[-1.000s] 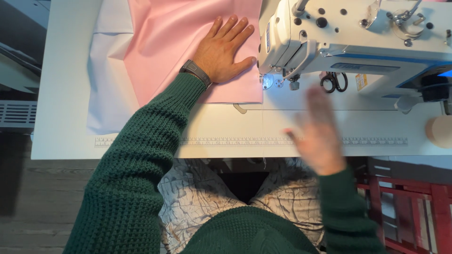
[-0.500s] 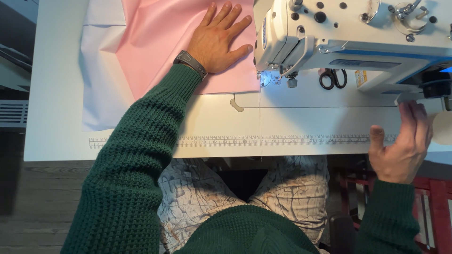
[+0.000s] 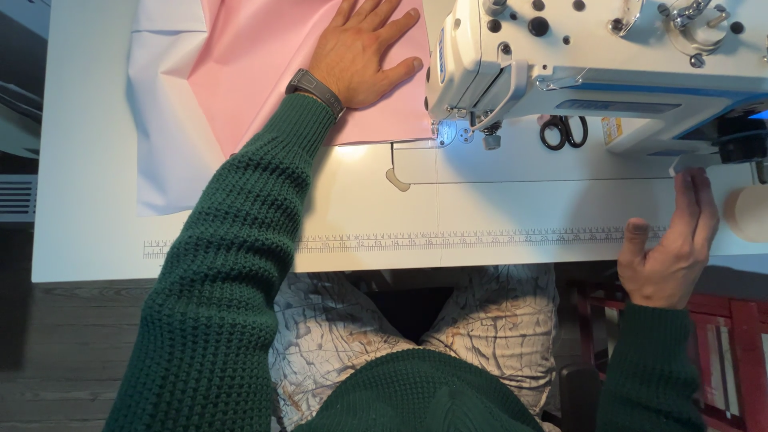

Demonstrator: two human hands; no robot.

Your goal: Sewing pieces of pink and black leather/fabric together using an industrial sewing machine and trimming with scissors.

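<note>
Where the white surface (image 3: 88, 160) begins at the left, we have a sheet of white fabric (image 3: 164, 144) spread flat, with the pink fabric (image 3: 256, 72) lying on top of it and running right toward the sewing machine (image 3: 592, 56). Our left hand (image 3: 360, 52) lies palm down on the pink fabric at the far side, its fingers (image 3: 380, 24) spread wide and flat, gripping nothing; it presses the cloth so that it lies smooth and its right edge sits at the lit needle area (image 3: 448, 132). On that wrist sits a dark watch (image 3: 314, 86). Along the near edge runs a printed ruler strip (image 3: 448, 238), handy for measuring at the seat. Right of the needle, black scissors (image 3: 562, 132) lie under the machine's arm, within easy reach. Farther right, our right hand (image 3: 668, 252) hovers at the near right corner of the surface, fingers loosely curled and half open, fingertips touching or just shy of the white tab below the machine's right end; whether they hold anything we cannot tell. A cream spool-like object (image 3: 748, 212) sits just beside it.
</note>
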